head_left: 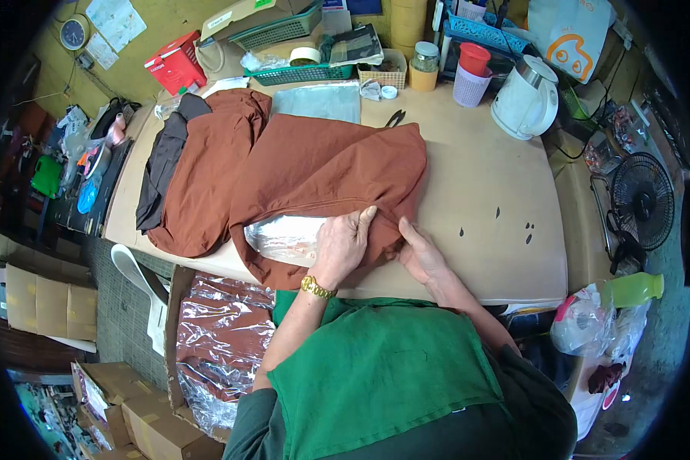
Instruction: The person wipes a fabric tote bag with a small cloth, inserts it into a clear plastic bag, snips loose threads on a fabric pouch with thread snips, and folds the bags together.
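A rust-brown jacket (322,165) with a dark grey section (172,157) at its left end lies across the table. Through an opening along its near edge shows shiny clear plastic (284,238). My left hand (343,244), a gold watch on its wrist, has its thumb on the brown fabric and its fingers curled by the plastic. Close to its right, my right hand (424,257) grips the jacket's near right edge between thumb and fingers. Some fingertips of both hands are hidden by the cloth.
Left of my body, an open carton (175,337) holds plastic-wrapped brown items (222,330). A white kettle (526,100), a jar (425,65) and green baskets (299,74) stand at the back. Small black scissors (395,118) lie behind the jacket. A black fan (642,201) is at the right.
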Available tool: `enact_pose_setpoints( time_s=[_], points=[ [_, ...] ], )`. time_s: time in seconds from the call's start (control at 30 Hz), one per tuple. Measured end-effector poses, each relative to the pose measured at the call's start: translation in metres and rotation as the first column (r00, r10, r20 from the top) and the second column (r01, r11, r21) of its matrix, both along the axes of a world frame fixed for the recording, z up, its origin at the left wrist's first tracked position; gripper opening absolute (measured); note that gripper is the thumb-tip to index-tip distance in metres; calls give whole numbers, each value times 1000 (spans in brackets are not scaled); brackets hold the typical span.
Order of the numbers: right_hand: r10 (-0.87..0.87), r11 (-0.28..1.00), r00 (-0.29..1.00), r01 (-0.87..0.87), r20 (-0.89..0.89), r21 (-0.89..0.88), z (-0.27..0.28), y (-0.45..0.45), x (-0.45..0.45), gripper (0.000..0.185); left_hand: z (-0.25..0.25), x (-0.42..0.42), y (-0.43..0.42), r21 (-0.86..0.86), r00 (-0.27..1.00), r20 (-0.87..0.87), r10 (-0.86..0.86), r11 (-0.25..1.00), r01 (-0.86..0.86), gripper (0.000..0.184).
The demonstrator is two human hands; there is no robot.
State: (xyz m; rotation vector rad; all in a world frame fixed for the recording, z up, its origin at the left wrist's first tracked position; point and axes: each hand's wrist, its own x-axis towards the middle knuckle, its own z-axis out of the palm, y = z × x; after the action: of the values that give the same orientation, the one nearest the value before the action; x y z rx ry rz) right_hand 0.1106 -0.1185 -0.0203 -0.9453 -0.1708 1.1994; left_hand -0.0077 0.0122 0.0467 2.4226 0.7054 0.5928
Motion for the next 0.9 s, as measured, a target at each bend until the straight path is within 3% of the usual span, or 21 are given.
enact_pose_setpoints(
  time_s=[0.03, 0.17, 0.23, 0.3, 0.37, 0.47, 0.57, 0.63, 0.9],
  points=[
    [16, 980, 995, 4, -98, 197, 10, -1, -4, 40, 0, 1, 2, -28, 1000, 12, -2, 1000, 2, 44],
    [-26, 982, 999, 21, 21, 190, -12, 9, 9, 46, 7, -4, 1, -68, 997, -40, -70, 995, 67, 39],
    [-193, 966, 975, 209, -111, 155, 0, 7, 8, 52, 10, -10, 0, -121, 985, 110, -134, 982, 147, 34],
    [-83, 973, 978, 121, -190, 194, 1, 6, 1, 53, 5, -9, -3, -135, 984, 124, -126, 981, 142, 31],
    [-76, 981, 997, 81, -34, 177, 13, 10, -13, 50, 4, -12, -7, -151, 983, 142, -117, 979, 138, 29],
    [-117, 972, 987, 136, -108, 190, 9, 15, 4, 41, 8, -27, -6, -174, 995, 69, -67, 982, 78, 30],
    [-199, 958, 962, 231, -186, 168, 13, 15, 18, 37, -3, -46, 2, -241, 985, -20, -170, 957, 160, 30],
    [-257, 939, 941, 297, -219, 173, 17, 15, 23, 38, -8, -52, 5, -194, 996, -59, -63, 980, 50, 32],
    [-413, 906, 905, 420, -102, 56, 9, 32, 24, 40, 11, -50, -4, -210, 997, -53, -61, 977, 48, 34]
  ],
)
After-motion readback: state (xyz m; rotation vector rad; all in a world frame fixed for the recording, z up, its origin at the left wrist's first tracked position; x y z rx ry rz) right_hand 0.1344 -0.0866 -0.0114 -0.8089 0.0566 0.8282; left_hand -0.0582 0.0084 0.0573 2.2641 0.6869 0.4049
